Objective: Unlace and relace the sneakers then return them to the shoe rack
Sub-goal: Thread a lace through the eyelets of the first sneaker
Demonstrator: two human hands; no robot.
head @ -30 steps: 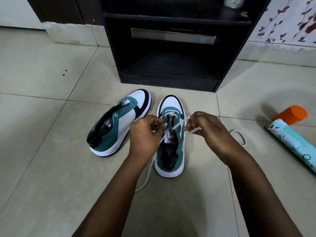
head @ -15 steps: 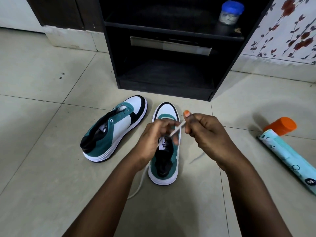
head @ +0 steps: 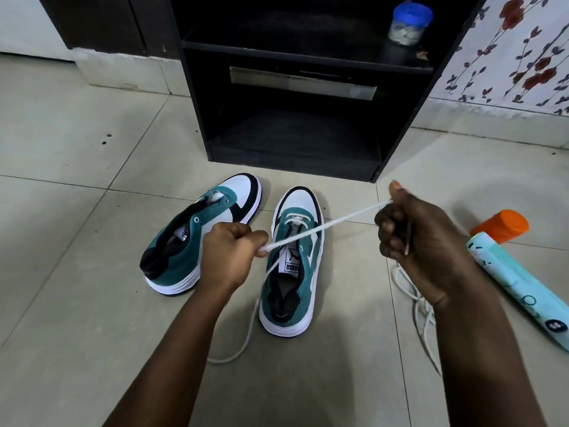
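On the tiled floor [head: 77,303] in front of the black shoe rack [head: 295,155], the right sneaker [head: 292,272] lies with its long axis running toe-first toward the rack, heel toward the person, while the left sneaker [head: 200,235] beside it is angled, its toe pointing up and to the right. The left hand [head: 228,257] pinches the white lace [head: 323,226] in curled fingers, and the right hand [head: 425,238] grips its other part in a closed fist, so the lace stretches taut and diagonal above the right sneaker's tongue. A loose lace [head: 421,315] lies on the floor under the right wrist, near a pale blue can with an orange cap [head: 517,272].
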